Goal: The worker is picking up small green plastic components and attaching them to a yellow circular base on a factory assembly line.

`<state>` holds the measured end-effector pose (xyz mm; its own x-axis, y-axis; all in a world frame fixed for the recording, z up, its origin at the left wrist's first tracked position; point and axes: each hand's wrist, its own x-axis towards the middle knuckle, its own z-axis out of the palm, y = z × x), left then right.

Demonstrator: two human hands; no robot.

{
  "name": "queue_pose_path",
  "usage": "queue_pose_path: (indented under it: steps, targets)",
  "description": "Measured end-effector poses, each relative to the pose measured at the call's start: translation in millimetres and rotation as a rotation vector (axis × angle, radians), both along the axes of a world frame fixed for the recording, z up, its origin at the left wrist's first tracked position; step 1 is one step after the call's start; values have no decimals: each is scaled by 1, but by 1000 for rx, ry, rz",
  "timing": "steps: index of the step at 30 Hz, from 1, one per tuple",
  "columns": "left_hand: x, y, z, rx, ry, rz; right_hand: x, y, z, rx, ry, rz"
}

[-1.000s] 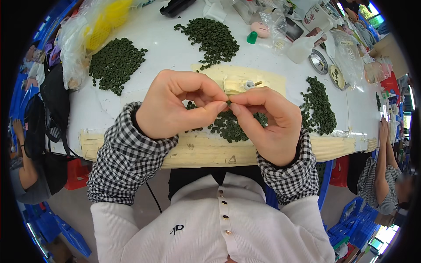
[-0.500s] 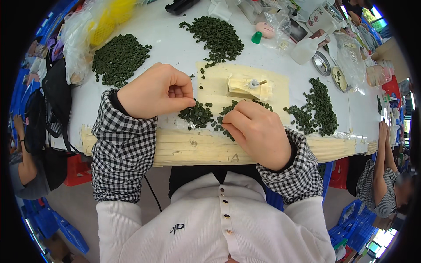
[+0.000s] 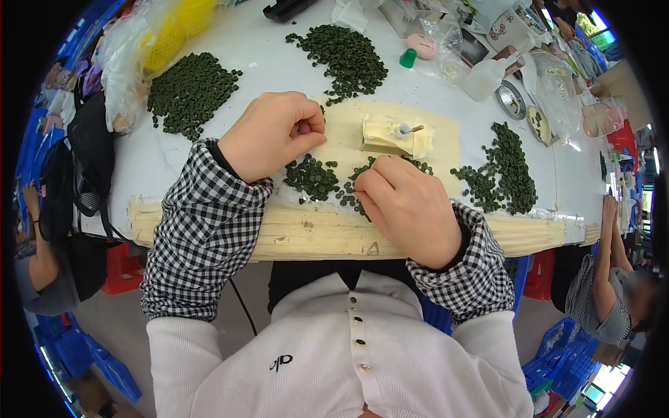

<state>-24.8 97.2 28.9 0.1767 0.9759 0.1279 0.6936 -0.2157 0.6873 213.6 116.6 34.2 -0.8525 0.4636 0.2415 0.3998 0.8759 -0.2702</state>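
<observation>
My left hand [image 3: 273, 136] is held over the table with thumb and forefinger pinched together; whatever is between them is too small to make out. Just below its fingertips lies a small pile of dark green button-like discs [image 3: 311, 180]. My right hand [image 3: 411, 209] is closed, fingertips down among more of these discs [image 3: 348, 198], and what it grips is hidden. Beyond both hands stands a block wrapped in cream tape [image 3: 376, 143], with a thin peg [image 3: 417, 129] sticking out of a pale round collar on top. The block rests on a cream-coloured sheet [image 3: 446, 125].
Larger heaps of green discs lie far left [image 3: 191, 94], far centre [image 3: 352, 59] and right [image 3: 514, 174]. Clear bags, a white bottle [image 3: 484, 78], a green cap [image 3: 408, 58] and a round tin [image 3: 511, 101] crowd the back right. Cream tape [image 3: 313, 233] covers the table's front edge.
My left hand has risen away from the small disc pile, going right and farther out, with its fingers still pinched. My right hand has barely moved.
</observation>
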Motion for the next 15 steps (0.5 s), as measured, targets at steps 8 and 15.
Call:
queue_pose_path:
  steps: [8,15]
  targets:
    - [8,-5,17,-156,-350,55,4,-1,4,28,99,-19]
    - [14,-8,19,-247,-539,12,15,-3,3,-96,202,-39]
